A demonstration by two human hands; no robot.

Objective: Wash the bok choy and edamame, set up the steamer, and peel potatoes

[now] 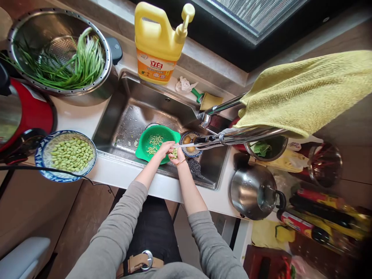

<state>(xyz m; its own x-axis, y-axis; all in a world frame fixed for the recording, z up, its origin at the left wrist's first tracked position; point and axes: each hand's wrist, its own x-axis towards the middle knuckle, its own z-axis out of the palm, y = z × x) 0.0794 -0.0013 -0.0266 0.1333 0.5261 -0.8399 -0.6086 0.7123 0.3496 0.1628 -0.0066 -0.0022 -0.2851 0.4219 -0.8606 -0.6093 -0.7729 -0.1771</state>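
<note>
Over a green colander (142, 149) in the sink, my two hands are close together under a stream of water. My right hand (179, 158), with a thin band at the wrist, is cupped around a small heap of shelled green beans (174, 152). My left hand (166, 149) reaches against the same beans, its fingers together and partly hidden. More shelled beans (155, 140) lie in the bottom of the colander. The water runs from the faucet (203, 143) at the right. Beside the colander, a patterned bowl (198, 153) holds brown, roundish things.
A blue-and-white bowl of beans (71, 155) stands on the left counter, below a steel pot (87, 95) with green onions. A yellow detergent bottle (158, 46) is behind the sink (136, 93). At right are a hanging yellow towel (305, 89), a steel kettle (252, 190) and a dark mesh scourer (195, 167).
</note>
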